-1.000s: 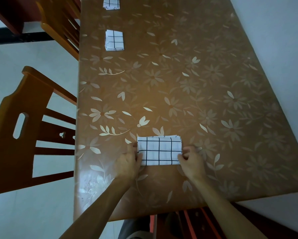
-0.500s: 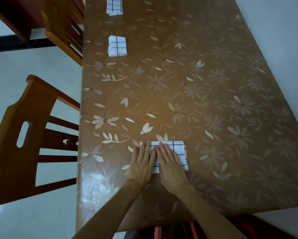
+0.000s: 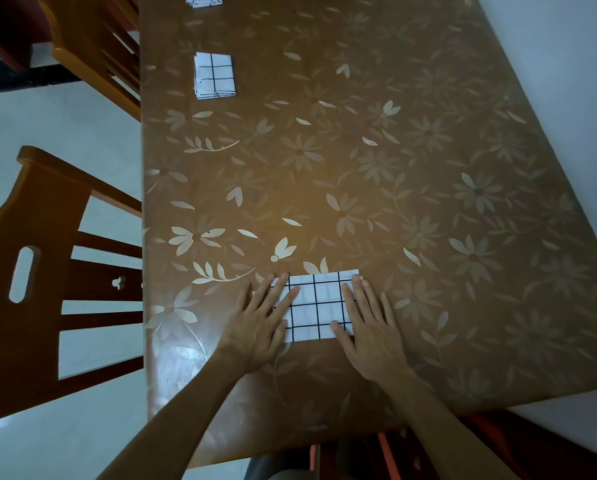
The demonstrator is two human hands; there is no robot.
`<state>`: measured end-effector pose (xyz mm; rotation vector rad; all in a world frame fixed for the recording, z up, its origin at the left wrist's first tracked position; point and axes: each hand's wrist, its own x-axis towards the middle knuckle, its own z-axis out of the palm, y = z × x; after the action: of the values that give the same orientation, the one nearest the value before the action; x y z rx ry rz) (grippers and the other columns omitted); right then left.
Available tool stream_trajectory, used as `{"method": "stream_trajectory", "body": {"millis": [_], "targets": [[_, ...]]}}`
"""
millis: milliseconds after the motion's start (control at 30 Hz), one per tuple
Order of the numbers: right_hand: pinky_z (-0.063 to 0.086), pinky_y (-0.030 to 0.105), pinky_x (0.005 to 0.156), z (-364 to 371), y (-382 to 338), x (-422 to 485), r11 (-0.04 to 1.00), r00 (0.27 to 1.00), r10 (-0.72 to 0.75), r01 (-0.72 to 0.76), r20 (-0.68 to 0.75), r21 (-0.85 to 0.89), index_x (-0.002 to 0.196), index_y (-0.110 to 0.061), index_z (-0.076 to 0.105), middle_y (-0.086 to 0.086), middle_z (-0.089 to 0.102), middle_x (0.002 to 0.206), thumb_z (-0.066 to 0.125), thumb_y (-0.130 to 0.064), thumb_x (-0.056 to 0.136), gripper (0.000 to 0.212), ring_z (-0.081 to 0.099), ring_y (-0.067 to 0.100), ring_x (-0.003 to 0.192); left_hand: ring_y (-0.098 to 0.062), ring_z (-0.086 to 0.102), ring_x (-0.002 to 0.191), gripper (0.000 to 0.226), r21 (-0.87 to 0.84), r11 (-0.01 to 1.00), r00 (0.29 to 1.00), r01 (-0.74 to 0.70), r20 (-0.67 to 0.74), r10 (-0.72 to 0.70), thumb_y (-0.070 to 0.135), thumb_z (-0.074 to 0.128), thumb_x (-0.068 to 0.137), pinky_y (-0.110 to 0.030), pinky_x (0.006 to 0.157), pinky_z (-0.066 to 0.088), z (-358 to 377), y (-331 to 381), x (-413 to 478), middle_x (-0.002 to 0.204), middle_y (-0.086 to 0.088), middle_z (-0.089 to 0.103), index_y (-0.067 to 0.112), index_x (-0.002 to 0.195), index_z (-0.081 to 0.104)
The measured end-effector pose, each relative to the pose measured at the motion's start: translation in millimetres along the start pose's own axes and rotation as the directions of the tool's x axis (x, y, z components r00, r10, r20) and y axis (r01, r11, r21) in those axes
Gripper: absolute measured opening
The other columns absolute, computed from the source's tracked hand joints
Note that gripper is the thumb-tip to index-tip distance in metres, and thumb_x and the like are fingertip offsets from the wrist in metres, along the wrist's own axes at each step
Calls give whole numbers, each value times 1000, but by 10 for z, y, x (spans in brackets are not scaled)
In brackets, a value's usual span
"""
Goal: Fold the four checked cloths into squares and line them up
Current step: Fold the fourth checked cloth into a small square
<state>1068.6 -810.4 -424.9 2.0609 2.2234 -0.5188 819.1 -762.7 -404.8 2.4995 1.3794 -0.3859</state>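
Pressing flat on the near cloth (image 3: 316,306) with both palms down: left hand (image 3: 259,327) on its left end, right hand (image 3: 369,330) on its right end. Left fingers (image 3: 283,296) are straight and fanned slightly apart, with the tips on the fabric. Right fingers (image 3: 356,299) are straight and close together along the right edge, thumb on the lower corner. Nothing is gripped or pinched. The cloth is thin white fabric with a fine black grid, folded into a wide rectangle with crisp edges, lying flat near the front edge of the surface (image 3: 411,174). That surface is a glossy brown cover printed with pale flowers and leaves. A folded square cloth (image 3: 215,76), layers showing at its left side, sits far up by the left edge. Another cloth (image 3: 203,0) lies beyond it, cut off by the frame top. A slatted wooden chair (image 3: 30,289) stands to the left.
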Motion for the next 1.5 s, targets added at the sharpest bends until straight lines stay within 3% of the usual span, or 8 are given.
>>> {"method": "stream_trajectory", "body": {"millis": [133,267,500,700,833,1033,1300,1500], "targets": [[10,45,122,-9,-32,-10,999,1000,23,-23,-5,30,158,-20,7,5,1,167,16,-59,101,70,0,20,154,-34,20,151,64,-59,997,999,43,28,-42,48,25,96,-60,117,23,-74,75,67,164,-11,22,21,154,30],[23,42,120,-98,-86,-138,963,974,207,-188,-87,191,155,-17,26,7,23,163,32,-47,101,62,21,24,150,-35,53,117,49,-197,968,973,159,-133,-187,48,33,94,-51,100,46,-268,251,321,125,-11,58,17,108,68],[48,27,77,-343,-91,-510,813,893,450,-412,6,411,129,-15,46,2,60,110,50,-46,98,44,65,19,97,-31,65,105,56,-154,974,984,166,95,-153,50,53,96,-40,81,50,-511,421,621,131,-8,54,15,136,36],[54,37,83,-398,-94,-568,564,772,605,-587,193,581,148,-9,19,7,73,95,55,-52,94,78,70,26,92,-31,68,97,50,-85,981,981,172,101,-163,41,50,99,-36,70,51,-456,477,606,111,-9,67,12,137,35],[55,34,78,-420,-261,-568,354,747,585,-587,317,728,154,-11,13,-6,72,79,66,-43,89,89,68,6,76,-34,69,93,41,-144,962,970,231,104,-218,33,52,99,-39,72,53,-410,465,507,102,-12,70,12,132,41],[60,30,80,-413,-537,-337,-46,713,582,-452,392,891,117,-11,52,2,74,96,82,-12,78,49,72,9,86,-35,50,120,37,-111,953,958,281,96,-271,39,50,98,-41,85,49,-451,421,374,126,-15,52,11,120,53],[58,34,81,-387,-589,-260,303,841,340,-521,420,798,97,-17,70,-5,71,94,67,-11,87,12,68,16,92,-29,62,101,44,-443,841,950,309,98,-297,44,67,88,-41,84,54,-422,327,322,116,-9,61,13,118,57],[58,22,73,-676,-249,-264,176,911,104,-413,400,894,110,-22,66,-8,73,107,67,-6,92,25,71,9,98,-14,68,108,59,-890,329,949,314,307,-74,44,82,76,-39,92,58,-634,140,326,118,8,70,25,127,59]]}}
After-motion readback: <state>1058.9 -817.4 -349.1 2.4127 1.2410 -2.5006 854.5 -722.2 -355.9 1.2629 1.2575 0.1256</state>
